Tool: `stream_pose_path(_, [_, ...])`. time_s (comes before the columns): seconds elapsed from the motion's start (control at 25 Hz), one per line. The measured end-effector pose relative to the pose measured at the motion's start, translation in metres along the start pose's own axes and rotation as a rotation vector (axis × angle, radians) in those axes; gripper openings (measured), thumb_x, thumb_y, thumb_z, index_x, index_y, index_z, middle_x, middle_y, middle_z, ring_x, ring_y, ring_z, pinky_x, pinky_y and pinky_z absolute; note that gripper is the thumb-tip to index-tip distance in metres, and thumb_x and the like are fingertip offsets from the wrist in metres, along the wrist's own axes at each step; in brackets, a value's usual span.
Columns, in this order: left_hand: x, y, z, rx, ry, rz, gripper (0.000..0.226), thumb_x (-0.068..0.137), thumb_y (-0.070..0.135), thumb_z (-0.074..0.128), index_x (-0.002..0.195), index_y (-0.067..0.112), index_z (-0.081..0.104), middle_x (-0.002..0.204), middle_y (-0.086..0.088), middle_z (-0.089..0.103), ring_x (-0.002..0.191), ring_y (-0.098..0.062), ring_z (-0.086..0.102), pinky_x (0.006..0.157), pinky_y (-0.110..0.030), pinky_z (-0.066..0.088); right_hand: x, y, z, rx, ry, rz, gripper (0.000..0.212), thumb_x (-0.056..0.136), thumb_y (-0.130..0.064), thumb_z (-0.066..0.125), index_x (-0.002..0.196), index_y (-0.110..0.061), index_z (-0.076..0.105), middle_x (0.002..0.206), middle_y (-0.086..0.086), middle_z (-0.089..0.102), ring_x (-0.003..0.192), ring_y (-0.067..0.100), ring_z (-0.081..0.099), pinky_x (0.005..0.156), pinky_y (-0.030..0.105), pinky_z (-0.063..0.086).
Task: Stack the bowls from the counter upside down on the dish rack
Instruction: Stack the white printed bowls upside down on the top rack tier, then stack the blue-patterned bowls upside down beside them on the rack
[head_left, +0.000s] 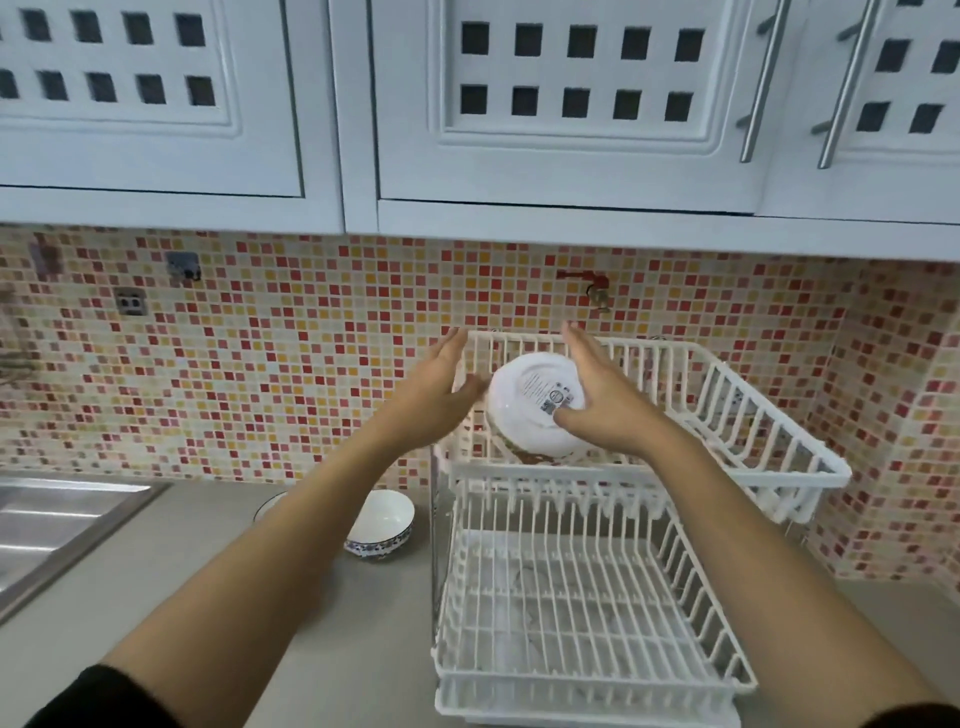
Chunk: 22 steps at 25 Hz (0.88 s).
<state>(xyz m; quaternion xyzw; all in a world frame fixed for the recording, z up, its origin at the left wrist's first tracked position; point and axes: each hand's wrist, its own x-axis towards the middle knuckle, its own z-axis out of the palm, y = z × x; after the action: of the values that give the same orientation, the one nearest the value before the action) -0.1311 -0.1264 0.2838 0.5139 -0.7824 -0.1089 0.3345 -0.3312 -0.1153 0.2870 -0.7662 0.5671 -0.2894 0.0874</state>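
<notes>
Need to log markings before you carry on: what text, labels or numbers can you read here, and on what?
Upturned bowl in the dish rack: printed label with small lines of text, symbols and a code square, all too small and blurred to read.
No other text is visible.

head view | looks forward-down | close above dish rack (587, 571)

Dish rack (587, 670) lower tier open at front w/ bare floor, upper tier's right half free, its left end blocked by upturned bowl (535, 410) btwn both hands; counter (171, 566) front edge clear, bowl (382, 522) near rack's left side.
</notes>
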Motion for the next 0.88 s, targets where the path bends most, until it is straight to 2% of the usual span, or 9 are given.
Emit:
stream_pose_path(0.08, [-0.015, -0.015, -0.022, -0.021, 0.059, -0.036, 0.060, 0.098, 0.041, 0.035, 0.151, 0.020, 0.014, 0.161, 0.000, 0.013, 0.147, -0.021, 0.017, 0.117, -0.037, 0.019, -0.002, -0.032, 0.011, 0.026, 0.013, -0.062, 0.086, 0.089, -0.019, 0.056, 0.150, -0.026, -0.004, 0.159, -0.009, -0.011, 0.147, 0.012, -0.005, 0.116, 0.034, 0.008])
stream_pose_path(0.24, [-0.052, -0.056, -0.057, 0.012, 0.081, -0.110, 0.058, 0.099, 0.044, 0.031, 0.150, 0.022, 0.016, 0.160, 0.001, 0.015, 0.148, -0.021, 0.016, 0.118, -0.038, 0.019, -0.005, -0.095, 0.061, 0.099, 0.006, -0.174, 0.072, 0.096, -0.035, 0.044, 0.151, -0.023, -0.001, 0.160, -0.006, -0.009, 0.146, 0.010, -0.004, 0.115, 0.029, 0.006])
stream_pose_path(0.44, [-0.111, -0.127, -0.079, 0.117, 0.022, -0.240, 0.061, 0.097, 0.044, 0.036, 0.150, 0.018, 0.019, 0.159, -0.003, 0.019, 0.147, -0.023, 0.018, 0.117, -0.039, 0.020, -0.019, -0.144, 0.150, 0.151, -0.130, -0.186, 0.074, 0.096, -0.043, 0.042, 0.150, -0.023, -0.004, 0.159, -0.007, -0.012, 0.146, 0.010, -0.005, 0.117, 0.035, 0.006])
stream_pose_path(0.56, [-0.146, -0.171, -0.073, 0.162, -0.076, -0.361, 0.061, 0.098, 0.042, 0.037, 0.150, 0.015, 0.019, 0.158, -0.002, 0.021, 0.146, -0.024, 0.021, 0.117, -0.038, 0.020, -0.025, -0.154, 0.211, 0.157, -0.254, -0.150, 0.076, 0.096, -0.039, 0.044, 0.150, -0.017, -0.004, 0.159, -0.004, -0.011, 0.147, 0.012, -0.005, 0.116, 0.029, 0.004])
stream_pose_path(0.72, [-0.177, -0.240, -0.048, 0.121, -0.172, -0.511, 0.062, 0.098, 0.036, 0.041, 0.148, 0.006, 0.022, 0.156, -0.011, 0.027, 0.144, -0.024, 0.027, 0.116, -0.032, 0.021, -0.020, -0.144, 0.288, 0.162, -0.400, -0.056, 0.078, 0.093, -0.035, 0.050, 0.150, -0.011, 0.003, 0.160, 0.004, -0.002, 0.148, 0.021, 0.000, 0.120, 0.035, 0.009])
stream_pose_path(0.88, [-0.189, -0.290, -0.019, 0.069, -0.256, -0.640, 0.059, 0.098, 0.031, 0.042, 0.146, 0.001, 0.024, 0.153, -0.015, 0.031, 0.141, -0.026, 0.031, 0.112, -0.027, 0.024, 0.000, -0.115, 0.347, 0.147, -0.461, 0.056, 0.076, 0.093, -0.034, 0.049, 0.149, -0.005, 0.006, 0.160, 0.011, 0.004, 0.147, 0.021, 0.005, 0.118, 0.031, 0.009])
